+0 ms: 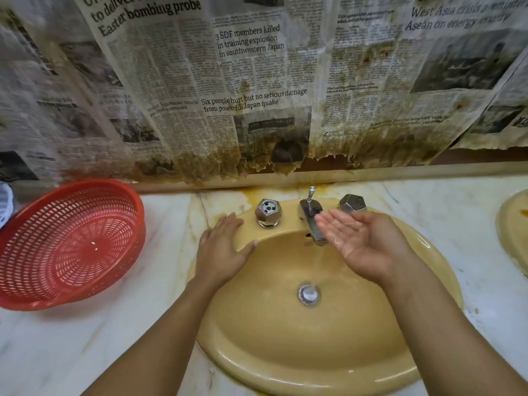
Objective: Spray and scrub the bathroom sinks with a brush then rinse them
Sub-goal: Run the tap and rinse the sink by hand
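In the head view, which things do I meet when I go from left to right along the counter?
red basket → left hand → left tap handle → faucet spout → right hand → second sink. The right tap handle is left out, because it overlaps the right hand.

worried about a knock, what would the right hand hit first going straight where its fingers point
Probably the faucet spout, just off the fingertips of the right hand; depth is unclear, so it might pass in front.
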A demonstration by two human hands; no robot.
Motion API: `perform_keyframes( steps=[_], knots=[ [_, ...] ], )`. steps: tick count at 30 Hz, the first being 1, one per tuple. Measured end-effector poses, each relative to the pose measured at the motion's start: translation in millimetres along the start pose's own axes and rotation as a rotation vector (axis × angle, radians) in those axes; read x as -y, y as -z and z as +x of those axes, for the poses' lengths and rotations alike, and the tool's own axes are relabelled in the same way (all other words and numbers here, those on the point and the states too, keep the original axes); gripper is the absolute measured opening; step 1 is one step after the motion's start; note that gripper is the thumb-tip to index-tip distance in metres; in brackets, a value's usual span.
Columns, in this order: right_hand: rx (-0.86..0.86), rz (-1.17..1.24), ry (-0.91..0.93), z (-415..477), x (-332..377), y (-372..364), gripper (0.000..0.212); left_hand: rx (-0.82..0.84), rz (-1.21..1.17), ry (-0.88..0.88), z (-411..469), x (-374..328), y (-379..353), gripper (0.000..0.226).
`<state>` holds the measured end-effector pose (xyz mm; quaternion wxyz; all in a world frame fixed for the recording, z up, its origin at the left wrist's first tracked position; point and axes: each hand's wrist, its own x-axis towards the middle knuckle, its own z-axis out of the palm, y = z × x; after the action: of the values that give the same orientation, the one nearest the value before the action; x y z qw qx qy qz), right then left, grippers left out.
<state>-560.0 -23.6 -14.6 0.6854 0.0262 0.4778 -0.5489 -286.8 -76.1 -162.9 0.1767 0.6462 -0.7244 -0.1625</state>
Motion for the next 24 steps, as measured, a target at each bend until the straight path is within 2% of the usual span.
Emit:
perform_keyframes(
  steps=[4, 8, 13, 15, 18, 19, 21, 24],
  knots=[
    [0.089, -0.226, -0.009, 16, 0, -60, 0.038, 0.075, -0.236, 0.037, 37, -35, -10, 0.087],
    [0.136, -0.494, 0.023, 31, -10, -98, 0.036, 0.056, -0.267, 0.042, 50, -55, -8, 0.066],
    [0.1, -0.52, 0.089, 32, -8, -86, 0.036, 0.048, -0.25, 0.076, 56, -53, -11, 0.069],
    [0.018, -0.492, 0.171, 26, -4, -64, 0.034, 0.031, -0.234, 0.086, 57, -55, -12, 0.073],
    [-0.244, -0.375, 0.356, 19, -2, -22, 0.032, 0.005, -0.215, 0.083, 59, -53, -15, 0.07],
    [-0.324, -0.321, 0.362, 19, -4, -6, 0.033, -0.003, -0.214, 0.075, 59, -53, -15, 0.068],
    [-0.377, -0.214, 0.228, 25, -14, 21, 0.035, -0.02, -0.207, 0.065, 58, -55, -15, 0.065],
    [-0.299, -0.036, -0.091, 36, -35, 39, 0.036, -0.032, -0.194, 0.065, 56, -58, -12, 0.063]
  ],
)
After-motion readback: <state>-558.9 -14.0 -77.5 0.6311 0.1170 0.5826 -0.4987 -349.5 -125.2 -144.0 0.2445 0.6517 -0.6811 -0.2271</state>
